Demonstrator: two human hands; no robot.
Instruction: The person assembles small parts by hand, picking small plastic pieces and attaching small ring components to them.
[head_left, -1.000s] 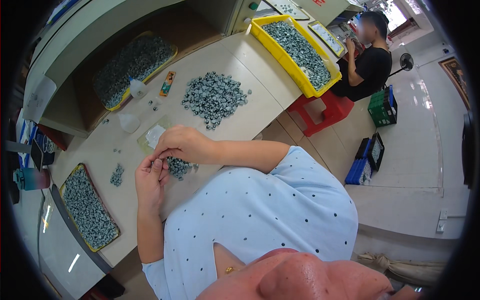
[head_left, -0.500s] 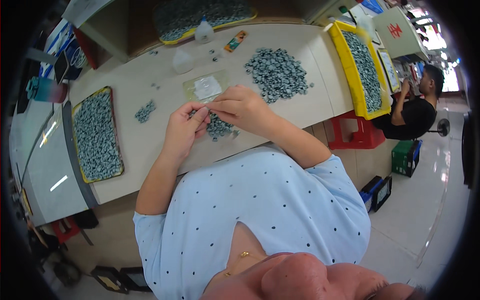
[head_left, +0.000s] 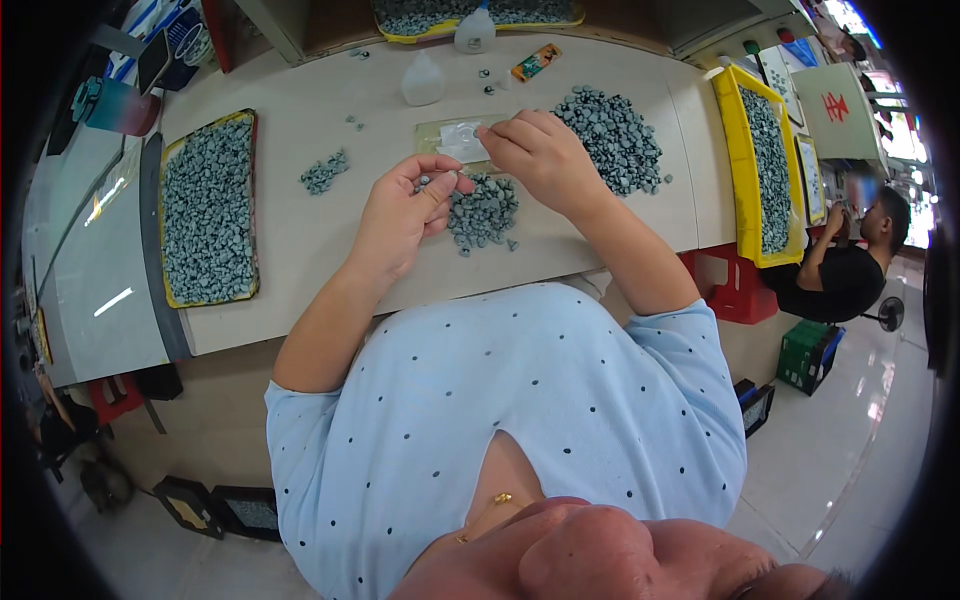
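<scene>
My left hand (head_left: 405, 215) is closed in a pinch above the table, thumb against forefinger; what sits at its fingertips is too small to make out. A pile of small grey-green pieces with dark spots (head_left: 483, 212) lies just right of these fingertips. My right hand (head_left: 542, 158) is also pinched, its fingertips at the right edge of a white sheet (head_left: 460, 142) on a yellowish pad (head_left: 428, 138). Whatever those fingers hold is hidden. Beyond the right hand spreads a larger pile of similar pieces (head_left: 615, 140).
A filled yellow-rimmed tray (head_left: 250, 200) lies at left, beside a small cluster of pieces (head_left: 323, 172). Squeeze bottles (head_left: 424, 82) and an orange-green packet (head_left: 536, 63) stand at the back. At right are a yellow bin (head_left: 745, 165) and a seated person (head_left: 850, 250).
My hands have parted: the right has drawn away from the left and gone to the white sheet. The whole view has shifted, with the table appearing farther right and higher.
</scene>
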